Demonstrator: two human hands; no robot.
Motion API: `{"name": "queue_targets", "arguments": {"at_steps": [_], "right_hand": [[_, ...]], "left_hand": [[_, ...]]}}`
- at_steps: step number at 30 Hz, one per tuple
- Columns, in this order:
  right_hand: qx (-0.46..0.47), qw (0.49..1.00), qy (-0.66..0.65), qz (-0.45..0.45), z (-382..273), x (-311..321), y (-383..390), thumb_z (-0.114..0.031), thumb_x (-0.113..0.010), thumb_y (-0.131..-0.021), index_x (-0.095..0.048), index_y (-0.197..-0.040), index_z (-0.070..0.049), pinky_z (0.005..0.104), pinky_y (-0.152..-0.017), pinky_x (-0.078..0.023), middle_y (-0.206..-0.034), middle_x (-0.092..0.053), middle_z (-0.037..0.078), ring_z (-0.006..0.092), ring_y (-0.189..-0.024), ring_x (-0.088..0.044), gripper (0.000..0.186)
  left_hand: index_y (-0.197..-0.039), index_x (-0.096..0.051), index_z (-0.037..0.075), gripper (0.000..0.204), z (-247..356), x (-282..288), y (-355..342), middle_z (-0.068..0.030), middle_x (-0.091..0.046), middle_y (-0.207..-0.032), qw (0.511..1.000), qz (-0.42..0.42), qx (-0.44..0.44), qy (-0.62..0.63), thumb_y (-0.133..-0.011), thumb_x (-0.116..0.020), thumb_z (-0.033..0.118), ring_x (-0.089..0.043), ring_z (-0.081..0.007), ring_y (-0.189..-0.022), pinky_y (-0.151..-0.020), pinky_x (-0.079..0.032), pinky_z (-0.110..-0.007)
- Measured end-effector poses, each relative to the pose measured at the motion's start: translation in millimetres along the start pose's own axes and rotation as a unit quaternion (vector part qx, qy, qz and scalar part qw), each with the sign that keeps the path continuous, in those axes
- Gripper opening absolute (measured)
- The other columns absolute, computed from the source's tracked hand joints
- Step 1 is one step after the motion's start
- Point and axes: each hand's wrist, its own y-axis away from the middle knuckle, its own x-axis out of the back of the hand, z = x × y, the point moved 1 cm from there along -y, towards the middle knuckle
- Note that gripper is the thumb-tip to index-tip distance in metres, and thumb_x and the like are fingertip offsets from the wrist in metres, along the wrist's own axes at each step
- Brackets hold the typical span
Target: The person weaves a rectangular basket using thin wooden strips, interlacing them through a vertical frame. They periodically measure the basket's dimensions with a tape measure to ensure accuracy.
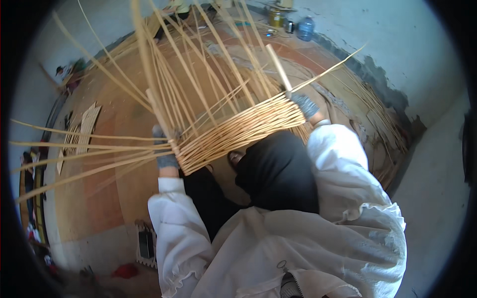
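A half-woven wicker basket [243, 130] of pale canes rests against my black-clad knee, its near wall facing me. Long unwoven canes [189, 64] fan up and away from it, and several more stick out to the left. My left hand [167, 149], in a grey glove, is closed around the basket's left corner, beside an upright stick [160, 118]; some of its fingers are hidden by canes. At the opposite corner my right hand [304, 105], also gloved in grey, grips the woven edge beside a second thick stick [278, 67].
Loose canes [372, 107] lie along the right wall. A flat slatted piece [88, 128] is on the floor at left. Far back stand a blue water bottle [305, 29] and a yellow bucket [276, 18]. Other people [176, 7] sit far off. A phone [146, 244] lies at lower left.
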Motion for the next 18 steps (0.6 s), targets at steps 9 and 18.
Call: {"name": "queue_targets", "arguments": {"at_steps": [9, 18], "right_hand": [[-0.102, 0.982, 0.059, 0.145, -2.3, 4.5, 16.4, -0.034, -0.067, -0.075, -0.061, -0.088, 0.0, 0.0261, -0.059, -0.046, -0.074, -0.06, 0.006, 0.0134, -0.064, -0.055, 0.038], [0.476, 0.705, 0.524, -0.036, -130.4, -173.9, -121.2, -0.029, -0.051, -0.084, -0.053, -0.111, -0.002, 0.0413, -0.092, -0.038, -0.114, -0.054, 0.016, 0.0329, -0.109, -0.049, 0.038]], "left_hand": [[-0.077, -0.055, 0.009, 0.024, 14.4, -41.7, -12.0, -0.003, -0.055, -0.067, 0.984, 0.123, 0.116, -0.051, -0.084, -0.057, 0.032, -0.053, -0.014, -0.052, -0.044, -0.046, -0.024], [-0.079, -0.054, 0.005, 0.024, -2.2, -88.9, -147.6, -0.0106, -0.055, -0.062, 0.981, 0.113, 0.152, 0.049, -0.088, -0.05, 0.027, -0.047, -0.0179, -0.038, -0.03, -0.044, -0.028]]}}
